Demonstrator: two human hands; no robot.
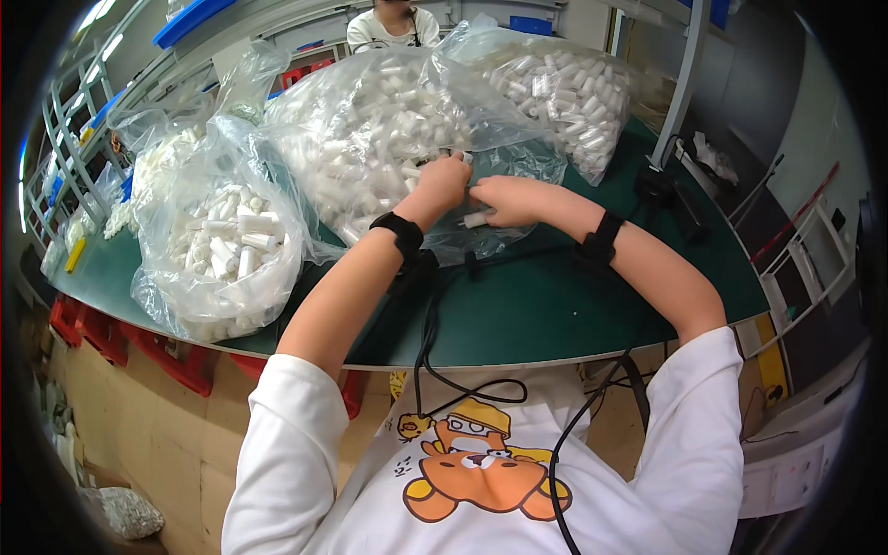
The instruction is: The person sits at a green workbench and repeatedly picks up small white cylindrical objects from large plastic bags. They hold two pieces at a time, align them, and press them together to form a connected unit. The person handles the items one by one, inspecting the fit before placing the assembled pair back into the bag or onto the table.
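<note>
Both my hands are at the mouth of a large clear plastic bag (370, 102) filled with small white plastic cylinders, on a green table. My left hand (444, 180) is closed at the bag's edge, and its fingertips are partly hidden. A small white bit shows beside them, but I cannot make out what they grip. Just to the right, my right hand (513, 201) has its fingers curled round a small white cylinder (474, 220) with a thin tip, low over the clear film. Each wrist wears a black band.
An open bag of white caps or tubes (236, 250) stands at the left, another full bag (564, 102) at the back right. Black cables (430, 319) cross the front of the green table (592, 319). A metal post (680, 92) rises at right. Someone sits opposite.
</note>
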